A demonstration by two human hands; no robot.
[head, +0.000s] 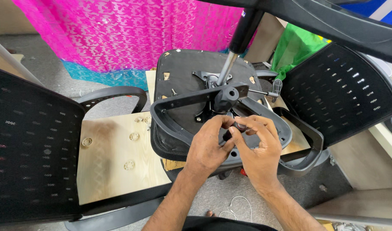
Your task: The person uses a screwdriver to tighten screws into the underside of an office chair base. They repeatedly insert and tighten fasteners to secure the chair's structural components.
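An upside-down office chair seat (183, 77) lies in front of me, black underside up, with its metal gas cylinder (226, 68) rising from the mechanism. A grey plastic armrest frame (179, 102) loops over it. My left hand (209, 145) and my right hand (258, 147) meet just below the central hub (226, 97), fingers pinched together around a small dark part (240, 126) on the frame. What that part is stays mostly hidden by my fingers.
A black mesh backrest (29, 149) with a bare wooden seat board (114, 158) stands at left. Another mesh backrest (337, 94) leans at right. Pink and teal patterned cloth (119, 34) hangs behind, green cloth (296, 49) at right. A white cable (238, 207) lies on the grey floor.
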